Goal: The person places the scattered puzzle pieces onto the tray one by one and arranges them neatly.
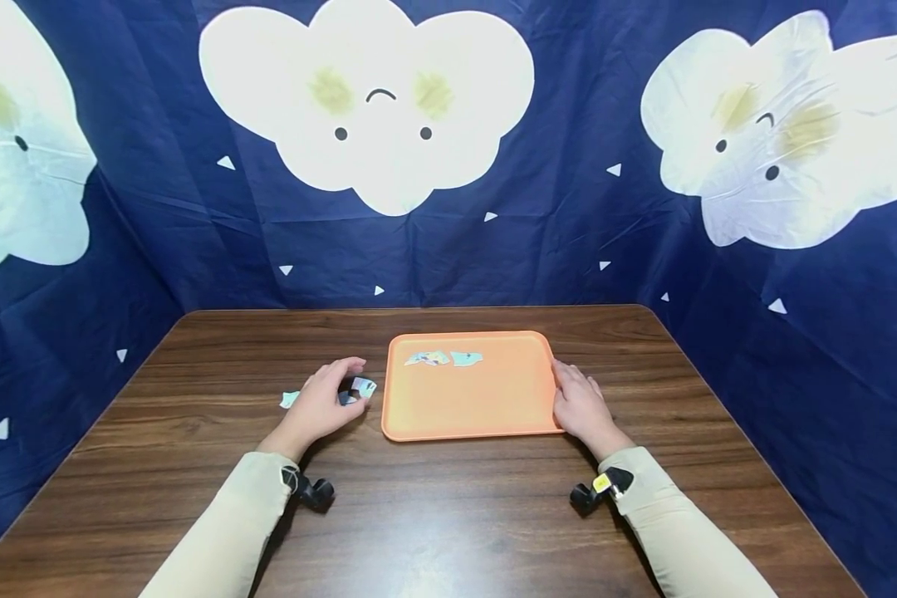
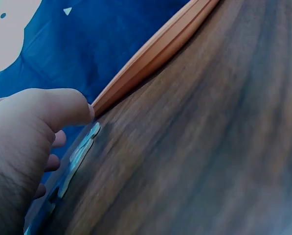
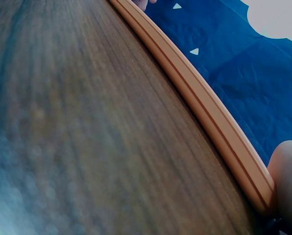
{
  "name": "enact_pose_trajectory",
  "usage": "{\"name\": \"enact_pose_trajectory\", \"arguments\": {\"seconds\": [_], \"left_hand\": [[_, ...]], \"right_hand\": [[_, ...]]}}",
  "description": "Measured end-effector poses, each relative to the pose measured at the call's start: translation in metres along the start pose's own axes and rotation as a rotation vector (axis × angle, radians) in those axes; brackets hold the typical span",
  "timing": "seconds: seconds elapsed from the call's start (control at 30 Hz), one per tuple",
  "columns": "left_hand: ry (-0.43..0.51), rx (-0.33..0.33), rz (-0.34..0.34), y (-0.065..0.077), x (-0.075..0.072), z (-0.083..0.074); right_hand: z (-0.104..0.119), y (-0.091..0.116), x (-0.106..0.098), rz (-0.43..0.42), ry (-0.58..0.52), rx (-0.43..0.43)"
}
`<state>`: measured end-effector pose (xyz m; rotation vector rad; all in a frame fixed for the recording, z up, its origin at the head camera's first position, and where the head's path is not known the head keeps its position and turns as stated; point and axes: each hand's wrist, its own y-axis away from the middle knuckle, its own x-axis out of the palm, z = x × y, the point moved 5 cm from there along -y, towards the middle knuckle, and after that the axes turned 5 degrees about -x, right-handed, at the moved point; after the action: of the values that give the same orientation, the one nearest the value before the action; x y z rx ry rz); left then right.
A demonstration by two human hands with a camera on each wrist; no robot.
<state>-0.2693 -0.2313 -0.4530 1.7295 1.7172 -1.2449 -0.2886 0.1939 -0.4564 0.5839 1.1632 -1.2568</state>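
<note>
Reaching for the printed pieces on the tabletop seems in hand: the left hand, thumb and fingers parted, apparently grips nothing; the right hand, fingers extended, touches the orange tray. Next likely calls for pinching.

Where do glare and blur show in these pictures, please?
Head view: pale glare on the brown wood-grain table near the bottom edge; left wrist: dimmer, grain soft; right wrist: table blurred, bluish haze lower left, orange rectangular tray sharper.
</note>
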Motion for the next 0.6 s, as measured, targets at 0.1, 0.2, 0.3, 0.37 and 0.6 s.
{"name": "enact_pose_trajectory", "arguments": {"seconds": [0.1,0.2,0.3,0.37,0.6], "left_hand": [[-0.012,0.016,-0.002,0.006,-0.005,0.004],[-0.030,0.032,-0.010,0.012,-0.010,0.011],[-0.041,0.045,-0.020,0.018,-0.017,0.019],[-0.045,0.053,-0.029,0.022,-0.021,0.025],[-0.033,0.083,-0.065,0.036,-0.036,0.039]], "right_hand": [[0.002,0.000,0.001,0.004,-0.005,-0.001],[0.002,0.000,0.001,0.008,0.001,-0.001],[0.002,0.000,0.002,0.006,-0.001,-0.002],[0.001,0.000,0.002,0.004,-0.002,0.000],[0.000,-0.001,0.002,0.005,-0.006,-0.001]]}}
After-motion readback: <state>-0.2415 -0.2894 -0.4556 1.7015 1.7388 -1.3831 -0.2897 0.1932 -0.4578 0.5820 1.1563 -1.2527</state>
